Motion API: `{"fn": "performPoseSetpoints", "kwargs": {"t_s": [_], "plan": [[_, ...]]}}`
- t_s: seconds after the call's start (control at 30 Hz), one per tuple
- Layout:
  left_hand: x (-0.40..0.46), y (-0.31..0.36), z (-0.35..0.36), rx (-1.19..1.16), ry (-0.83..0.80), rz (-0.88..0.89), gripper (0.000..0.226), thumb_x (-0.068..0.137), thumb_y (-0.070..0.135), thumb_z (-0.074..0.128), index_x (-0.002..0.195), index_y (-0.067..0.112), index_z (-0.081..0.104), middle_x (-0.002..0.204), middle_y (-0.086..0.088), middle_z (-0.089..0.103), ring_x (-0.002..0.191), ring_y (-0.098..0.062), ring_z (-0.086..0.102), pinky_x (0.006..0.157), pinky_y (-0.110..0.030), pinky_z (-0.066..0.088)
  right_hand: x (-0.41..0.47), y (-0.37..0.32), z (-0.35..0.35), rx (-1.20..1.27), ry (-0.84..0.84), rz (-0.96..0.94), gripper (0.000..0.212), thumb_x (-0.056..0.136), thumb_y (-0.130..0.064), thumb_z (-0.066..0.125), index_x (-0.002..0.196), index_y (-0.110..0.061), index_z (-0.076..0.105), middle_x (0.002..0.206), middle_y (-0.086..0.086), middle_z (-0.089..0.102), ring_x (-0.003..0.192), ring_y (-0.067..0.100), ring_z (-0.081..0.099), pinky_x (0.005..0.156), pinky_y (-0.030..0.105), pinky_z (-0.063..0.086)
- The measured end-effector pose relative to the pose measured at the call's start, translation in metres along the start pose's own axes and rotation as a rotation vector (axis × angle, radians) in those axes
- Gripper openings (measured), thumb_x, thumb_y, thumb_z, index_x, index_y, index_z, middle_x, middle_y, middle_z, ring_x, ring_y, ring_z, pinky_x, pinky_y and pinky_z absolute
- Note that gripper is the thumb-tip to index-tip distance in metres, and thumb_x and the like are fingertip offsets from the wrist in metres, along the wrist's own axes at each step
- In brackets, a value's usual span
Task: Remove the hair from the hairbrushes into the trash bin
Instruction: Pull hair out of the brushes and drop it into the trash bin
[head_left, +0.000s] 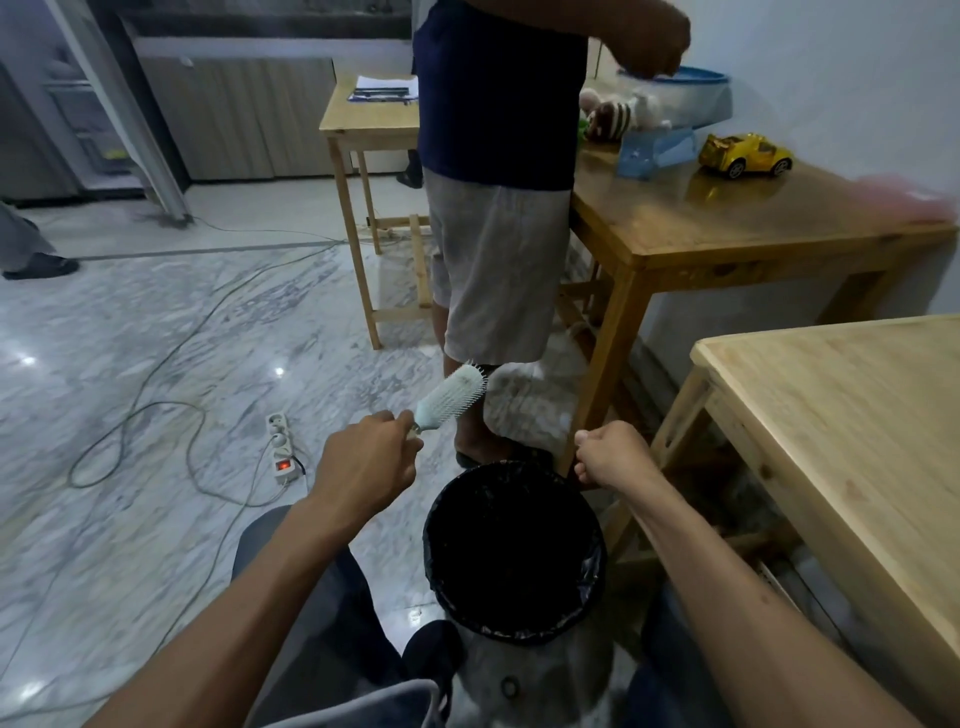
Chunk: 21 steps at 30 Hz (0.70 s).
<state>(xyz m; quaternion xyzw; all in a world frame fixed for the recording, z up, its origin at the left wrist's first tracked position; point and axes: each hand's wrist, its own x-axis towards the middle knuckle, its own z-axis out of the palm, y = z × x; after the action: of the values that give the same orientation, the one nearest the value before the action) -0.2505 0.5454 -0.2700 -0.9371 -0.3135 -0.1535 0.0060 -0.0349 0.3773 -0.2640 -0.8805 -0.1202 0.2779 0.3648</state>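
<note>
My left hand (366, 457) grips the handle of a white round hairbrush (451, 396), whose bristled head points up and to the right, above and left of the bin. A trash bin (436, 566) lined with a black bag stands on the floor between my knees. My right hand (610, 453) is curled into a fist over the bin's far right rim; whether it pinches any hair cannot be seen.
A person in grey shorts (501, 270) stands just beyond the bin beside a wooden table (727, 228) bearing a yellow toy car (745, 154). A lighter wooden table (852, 447) is at my right. A power strip (280, 447) and cables lie on the marble floor at left.
</note>
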Motion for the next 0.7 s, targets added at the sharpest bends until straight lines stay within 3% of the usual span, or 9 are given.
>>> {"fn": "performPoseSetpoints", "kwargs": {"t_s": [0.13,0.2,0.3,0.33,0.43,0.53,0.57,0.6,0.7], "plan": [[-0.003,-0.006,-0.002,0.19,0.0,0.071,0.028,0.069,0.014,0.088,0.088,0.008,0.068,0.065,-0.01,0.057,0.049,-0.032,0.058,0.044,-0.023,0.019,0.007,-0.001,0.004,0.352,-0.004,0.05,0.029,0.107,-0.024,0.05,0.095,-0.002,0.065,0.079,0.009,0.065,0.066,0.017,0.062,0.074,0.034,0.06],[-0.003,-0.01,0.003,0.24,0.0,0.039,0.033,0.059,0.005,0.091,0.084,0.006,0.069,0.061,-0.011,0.054,0.045,-0.031,0.055,0.043,-0.023,0.018,0.006,-0.007,0.001,0.693,-0.039,-0.016,0.031,0.108,-0.023,0.048,0.085,-0.006,0.061,0.08,0.009,0.062,0.066,0.017,0.06,0.063,0.028,0.056],[-0.007,-0.011,0.01,0.26,-0.019,-0.002,0.034,0.057,0.001,0.091,0.083,0.006,0.07,0.059,-0.011,0.053,0.045,-0.031,0.053,0.042,-0.024,0.02,0.001,-0.021,-0.014,1.058,-0.136,-0.1,0.033,0.109,-0.023,0.042,0.081,-0.014,0.056,0.075,0.003,0.056,0.069,0.018,0.058,0.066,0.03,0.05],[-0.008,-0.009,0.011,0.258,-0.02,-0.006,0.034,0.057,0.002,0.092,0.084,0.006,0.07,0.059,-0.011,0.053,0.045,-0.031,0.053,0.042,-0.024,0.019,-0.002,-0.025,-0.017,0.997,-0.125,-0.114,0.035,0.109,-0.025,0.041,0.078,-0.016,0.055,0.072,0.002,0.056,0.067,0.018,0.058,0.065,0.031,0.049],[-0.007,-0.001,0.007,0.219,0.024,0.016,0.034,0.061,0.005,0.091,0.088,0.006,0.07,0.06,-0.01,0.052,0.045,-0.03,0.051,0.043,-0.024,0.016,-0.008,-0.028,-0.011,0.423,-0.014,-0.167,0.041,0.104,-0.04,0.048,0.073,-0.016,0.06,0.068,0.002,0.062,0.061,0.015,0.06,0.06,0.029,0.051],[-0.003,0.011,0.0,0.185,0.1,0.05,0.031,0.069,0.006,0.087,0.095,0.006,0.07,0.063,-0.01,0.051,0.048,-0.03,0.049,0.044,-0.027,0.017,-0.004,-0.015,0.008,0.094,-0.147,-0.236,0.03,0.1,-0.035,0.062,0.08,-0.014,0.063,0.081,0.005,0.067,0.063,0.011,0.063,0.064,0.027,0.056],[-0.002,0.014,-0.002,0.18,0.123,0.062,0.03,0.071,0.006,0.086,0.097,0.007,0.071,0.064,-0.009,0.051,0.048,-0.029,0.049,0.045,-0.028,0.018,-0.002,-0.01,0.014,0.059,-0.185,-0.239,0.017,0.096,-0.031,0.069,0.089,-0.016,0.065,0.091,0.004,0.068,0.073,0.012,0.067,0.073,0.031,0.061],[-0.001,0.017,-0.004,0.172,0.141,0.071,0.03,0.073,0.006,0.085,0.099,0.007,0.071,0.065,-0.008,0.051,0.049,-0.028,0.048,0.045,-0.029,0.018,0.001,-0.006,0.019,0.022,-0.199,-0.247,0.02,0.091,-0.031,0.075,0.103,-0.02,0.064,0.105,0.001,0.066,0.088,0.015,0.069,0.083,0.036,0.062],[0.0,0.021,-0.007,0.144,0.185,0.099,0.03,0.077,0.006,0.082,0.104,0.01,0.072,0.068,-0.008,0.053,0.052,-0.027,0.049,0.045,-0.03,0.022,0.005,-0.008,0.024,0.06,-0.173,-0.301,0.065,0.085,-0.038,0.08,0.141,-0.025,0.051,0.134,-0.003,0.054,0.121,0.02,0.06,0.098,0.046,0.057]]}}
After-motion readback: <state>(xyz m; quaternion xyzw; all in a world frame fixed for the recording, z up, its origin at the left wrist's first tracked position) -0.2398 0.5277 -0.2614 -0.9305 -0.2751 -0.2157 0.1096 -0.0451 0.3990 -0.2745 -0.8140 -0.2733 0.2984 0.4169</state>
